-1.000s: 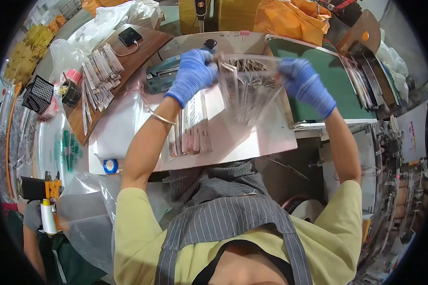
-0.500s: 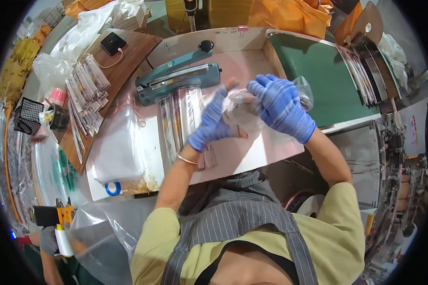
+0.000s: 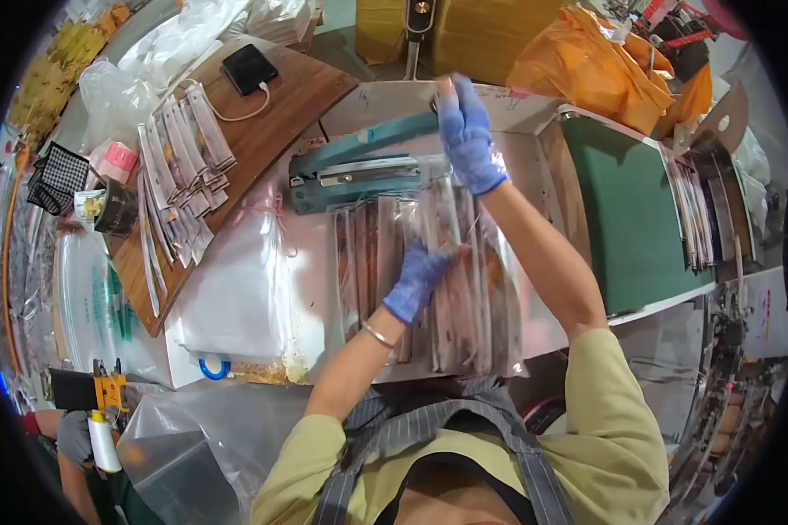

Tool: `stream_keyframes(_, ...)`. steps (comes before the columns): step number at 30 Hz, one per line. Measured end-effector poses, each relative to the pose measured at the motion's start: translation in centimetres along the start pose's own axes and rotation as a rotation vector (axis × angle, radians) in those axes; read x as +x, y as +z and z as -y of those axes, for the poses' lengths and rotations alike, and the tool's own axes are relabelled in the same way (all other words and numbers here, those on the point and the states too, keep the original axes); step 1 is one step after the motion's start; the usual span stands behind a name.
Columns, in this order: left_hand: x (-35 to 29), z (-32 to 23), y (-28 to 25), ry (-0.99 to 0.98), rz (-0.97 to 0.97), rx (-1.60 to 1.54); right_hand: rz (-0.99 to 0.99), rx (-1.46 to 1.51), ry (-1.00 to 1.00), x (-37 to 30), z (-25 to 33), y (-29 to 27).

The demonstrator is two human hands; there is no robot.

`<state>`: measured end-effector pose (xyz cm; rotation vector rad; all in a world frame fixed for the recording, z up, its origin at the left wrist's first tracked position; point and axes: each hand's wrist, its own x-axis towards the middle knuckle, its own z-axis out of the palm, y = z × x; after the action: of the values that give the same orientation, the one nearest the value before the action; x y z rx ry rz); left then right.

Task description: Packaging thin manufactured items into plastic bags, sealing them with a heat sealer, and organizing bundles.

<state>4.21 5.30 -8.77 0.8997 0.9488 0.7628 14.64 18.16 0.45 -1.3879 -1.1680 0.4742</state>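
A long teal stapler (image 3: 359, 172) lies across the tray, its lever arm angled up to the right. At the far end of that lever is my right hand (image 3: 469, 136), in a blue fingerless glove, closed over the knob and hiding most of it. My left hand (image 3: 417, 278), gloved the same way, closes on a clear plastic bag of slim packets (image 3: 464, 306) just in front of the stapler, thumb reaching right. More slim clear-wrapped packets (image 3: 359, 262) lie beside it on the left. The bag's upper end at the stapler is blurred.
Left of the packets lies a stack of clear bags (image 3: 236, 297), with a blue tape roll (image 3: 214, 367) below. A wooden board (image 3: 311, 83) carries a phone (image 3: 249, 69) and more packets. A green surface (image 3: 626, 219) adjoins right. Another person's gloved hand (image 3: 75, 437) is lower left.
Both hands have left the crumpled plastic they worked between them. My right hand has moved up and left to the stapler's knob; my left hand is lower, on a bag of packets.
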Motion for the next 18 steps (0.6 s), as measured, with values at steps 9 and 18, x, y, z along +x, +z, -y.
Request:
stream_keyframes(9,0.1,-5.1,-10.4,-0.171,-0.259,0.073,0.037,0.313,0.184,-0.6,-6.2,-1.5)
stream_keyframes(18,1.9,2.5,-17.6,-0.207,0.142,-0.487,0.044,0.489,0.083,-3.4,-7.6,-1.0)
